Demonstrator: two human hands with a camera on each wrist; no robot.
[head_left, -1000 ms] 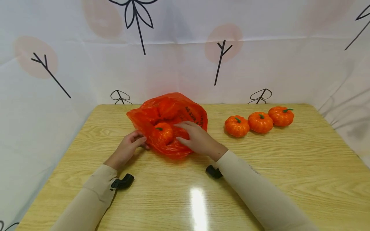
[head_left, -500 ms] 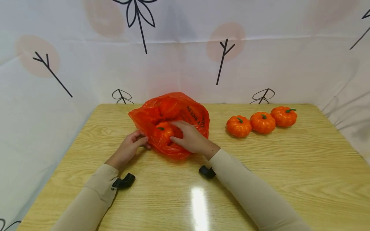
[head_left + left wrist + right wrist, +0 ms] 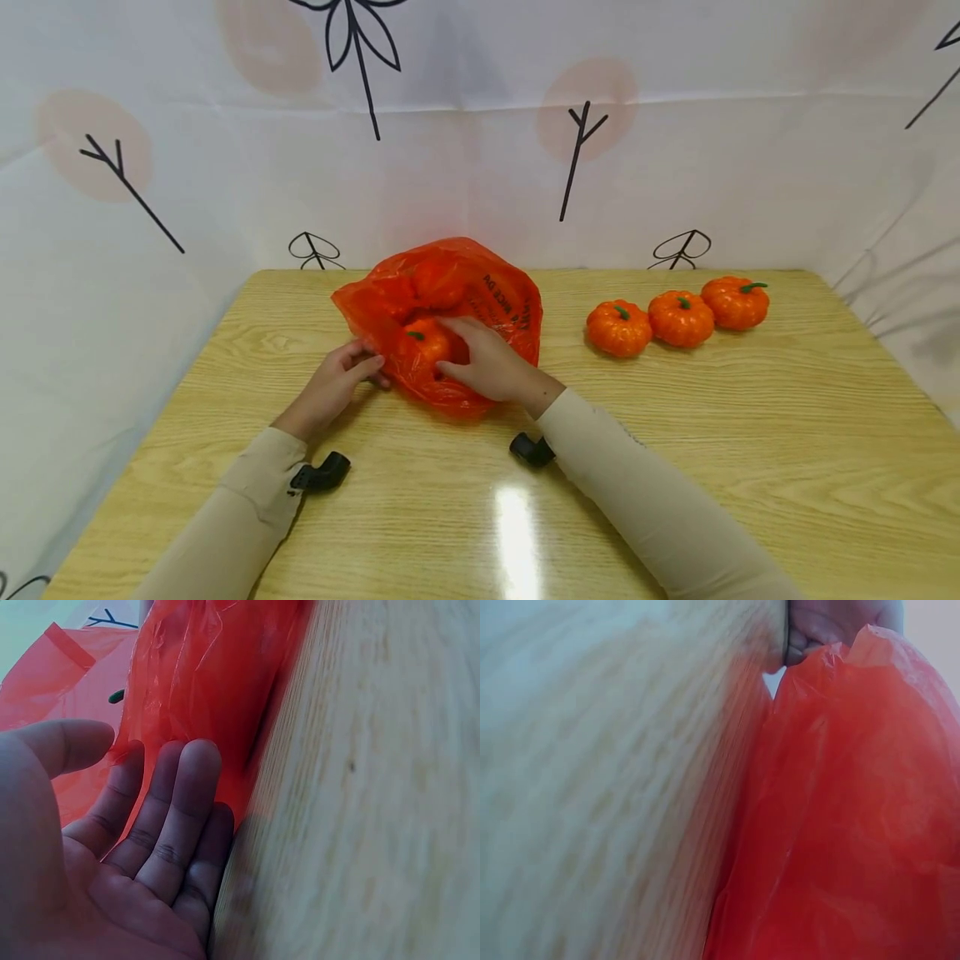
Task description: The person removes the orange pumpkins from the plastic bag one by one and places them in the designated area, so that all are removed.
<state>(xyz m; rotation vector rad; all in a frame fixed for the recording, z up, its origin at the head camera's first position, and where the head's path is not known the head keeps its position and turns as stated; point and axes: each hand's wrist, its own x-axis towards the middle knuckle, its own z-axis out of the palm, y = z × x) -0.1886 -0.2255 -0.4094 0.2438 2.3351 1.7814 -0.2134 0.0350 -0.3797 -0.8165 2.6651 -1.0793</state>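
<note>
In the head view, a thin red plastic bag (image 3: 491,292) with dark printing lies with its mouth facing me. Inside sits an orange toy pumpkin (image 3: 426,343) with a green stem; further orange shapes show dimly behind it. My right hand (image 3: 489,362) reaches into the bag and grips this pumpkin from its right side, thumb in front and fingers behind. At the bag's left edge, my left hand (image 3: 333,383) pinches the plastic between thumb and index finger, its other fingers resting against the bag (image 3: 202,682). The right wrist view shows mostly the bag's outside (image 3: 847,810).
Three orange pumpkins stand in a slanting row at the back right: the near one (image 3: 618,328), the middle one (image 3: 681,318) and the far one (image 3: 735,302). All rest on the wooden table (image 3: 420,500). A patterned cloth (image 3: 465,183) hangs behind its back edge.
My right hand has moved left and deeper into the bag, its thumb and fingers closing in around the pumpkin. The left hand stays at the bag's edge.
</note>
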